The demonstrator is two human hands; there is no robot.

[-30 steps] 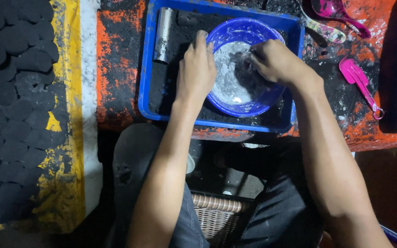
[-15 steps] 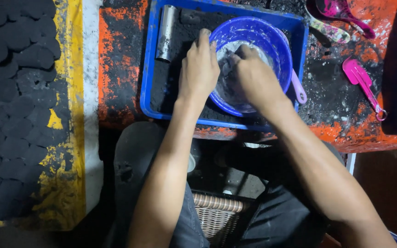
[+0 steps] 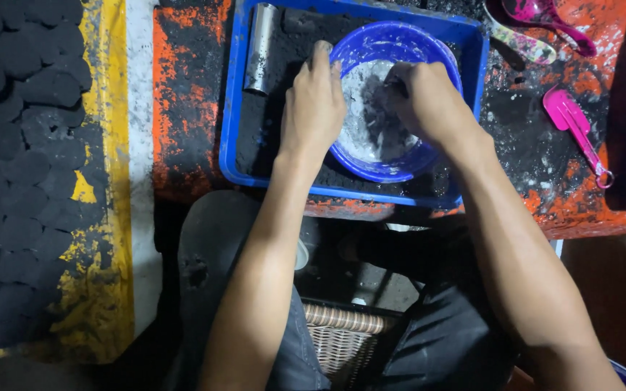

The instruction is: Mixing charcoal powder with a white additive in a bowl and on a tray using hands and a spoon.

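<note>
A blue plastic bowl sits in a blue tray dusted with black powder. Grey-black wet paste fills the bowl. My left hand grips the bowl's left rim, thumb over the edge. My right hand is inside the bowl, fingers curled into the paste on the right side.
A metal cylinder lies in the tray's left part. Pink scoops and spoons lie on the orange, soot-stained table. Rows of black round briquettes cover a yellow-edged board at left. A wicker basket is below.
My right hand swept from the bowl's right side to the left through the paste, then back to the right. My left hand stayed on the rim.
</note>
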